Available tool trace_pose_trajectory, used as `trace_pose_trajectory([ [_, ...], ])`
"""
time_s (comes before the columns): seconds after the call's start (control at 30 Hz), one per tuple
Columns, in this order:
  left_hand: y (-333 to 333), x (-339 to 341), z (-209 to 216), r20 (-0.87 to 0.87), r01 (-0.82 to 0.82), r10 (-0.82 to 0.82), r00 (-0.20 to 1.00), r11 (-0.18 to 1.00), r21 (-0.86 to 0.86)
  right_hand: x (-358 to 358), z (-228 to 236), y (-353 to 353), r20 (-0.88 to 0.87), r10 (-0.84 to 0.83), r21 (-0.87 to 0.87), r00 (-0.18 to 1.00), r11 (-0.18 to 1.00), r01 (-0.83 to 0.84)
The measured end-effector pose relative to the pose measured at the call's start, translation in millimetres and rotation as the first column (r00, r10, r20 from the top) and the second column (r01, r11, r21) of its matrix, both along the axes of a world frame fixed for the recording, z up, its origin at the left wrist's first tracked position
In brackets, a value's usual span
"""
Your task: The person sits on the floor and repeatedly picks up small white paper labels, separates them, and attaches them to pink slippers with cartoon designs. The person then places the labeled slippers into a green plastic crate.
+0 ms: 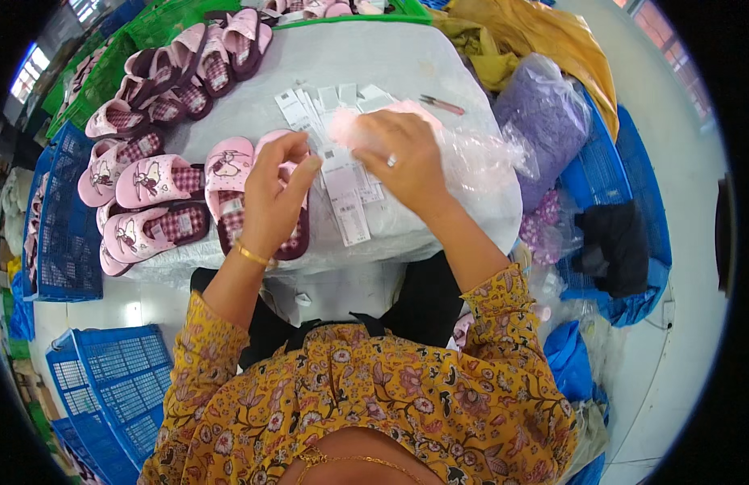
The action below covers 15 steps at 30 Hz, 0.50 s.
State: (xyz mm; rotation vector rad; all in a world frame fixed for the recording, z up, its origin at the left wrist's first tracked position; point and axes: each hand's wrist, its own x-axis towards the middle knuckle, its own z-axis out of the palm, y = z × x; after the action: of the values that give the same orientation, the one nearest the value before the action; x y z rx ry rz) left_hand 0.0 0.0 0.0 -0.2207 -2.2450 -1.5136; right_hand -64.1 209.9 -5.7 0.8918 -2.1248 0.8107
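Observation:
My left hand (pixel 279 190) hovers over the toe end of a pair of pink slippers (pixel 227 166) with dark checked insoles. Its thumb and curled fingers stand apart, and nothing shows between them. Bent over the table's middle, my right hand (pixel 403 153) wears a ring. Its fingertips are blurred against a pale pink, soft-looking item (pixel 344 125), so I cannot tell whether they grip it. Between and below the hands lie several white printed tags (pixel 352 218), some overlapping. More tags (pixel 292 109) fan out beyond them.
Several more pink slippers (pixel 160 178) line the table's left side. Clear plastic bags (pixel 479 158) and a dark pen (pixel 443 105) lie to the right. Blue crates (pixel 116 380) stand at the left; a purple bagged bundle (pixel 544 113) sits beside the table. Green crates (pixel 160 28) border the far side.

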Motion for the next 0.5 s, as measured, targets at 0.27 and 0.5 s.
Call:
trace_pose_trajectory([
  [0.27,29,-15,-25,0.385,0.087,-0.25,0.888,0.915,0.395,69,-34,23,0.163,-0.084,-0.266,0.983,0.956,0.125],
  [0.5,57,-34,-28,0.421,0.111,-0.383,0.822,0.833,0.543,78,-77,98,0.538,-0.271,-0.216,0.798,0.871,0.441],
])
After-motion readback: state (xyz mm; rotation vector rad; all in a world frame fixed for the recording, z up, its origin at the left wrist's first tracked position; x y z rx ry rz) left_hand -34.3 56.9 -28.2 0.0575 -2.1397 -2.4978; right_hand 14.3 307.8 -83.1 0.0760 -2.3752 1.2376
